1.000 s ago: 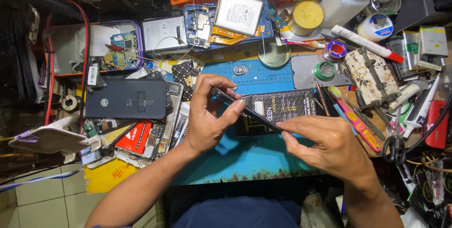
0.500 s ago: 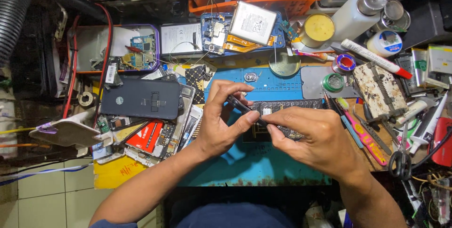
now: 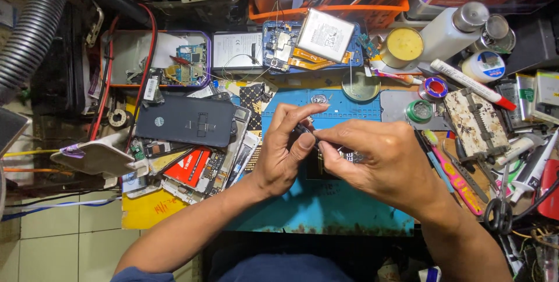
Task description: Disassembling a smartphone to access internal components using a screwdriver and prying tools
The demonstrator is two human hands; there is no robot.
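Observation:
My left hand (image 3: 283, 152) and my right hand (image 3: 381, 162) meet over the blue work mat (image 3: 349, 110). Their fingertips pinch the top end of a dark phone (image 3: 317, 168). Both hands cover most of the phone, and only a dark strip shows between them. My left thumb and forefinger close on a small dark bit (image 3: 303, 130) at its upper edge. The right thumb and forefinger press in from the right, touching the left thumb.
A black phone back cover (image 3: 186, 122) lies left of the mat on a heap of phone parts. An opened blue phone with a battery (image 3: 314, 43), a yellow tin (image 3: 404, 43), a white bottle (image 3: 448, 25), a marker (image 3: 471, 84), scissors (image 3: 501, 215) and a grey hose (image 3: 41, 25) crowd the bench.
My right hand has moved left along the dark phone until it meets my left hand. The two hands now cover the phone, which showed between them before.

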